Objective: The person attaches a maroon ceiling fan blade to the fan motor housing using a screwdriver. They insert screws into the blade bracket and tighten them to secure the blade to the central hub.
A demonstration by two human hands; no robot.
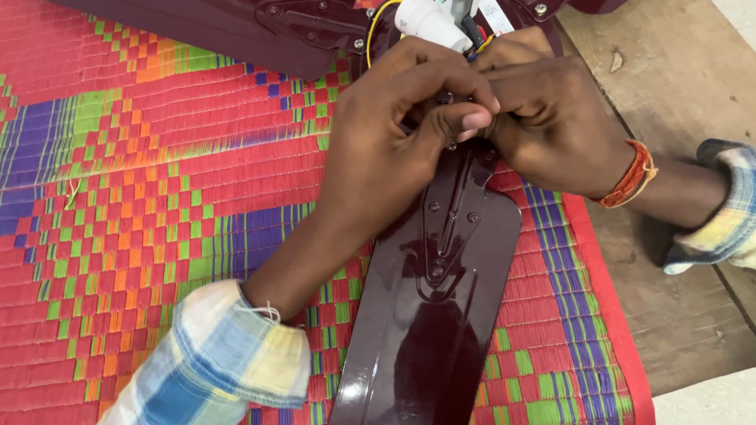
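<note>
A dark maroon ceiling fan lies on a woven mat; one blade (429, 330) points toward me, held by a metal bracket (449, 224) with screws. My left hand (394, 134) and my right hand (543, 110) are bunched together over the joint where the bracket meets the fan's hub. Both have their fingers pinched on something small there; the fingers hide it. A white cylindrical part (429, 22) with yellow and dark wires sits on the hub just above my hands.
The mat (157, 173) is red with green, blue and orange checks. A second fan blade (220, 31) runs along the top left. To the right of the mat lies a bare wooden board (677, 94).
</note>
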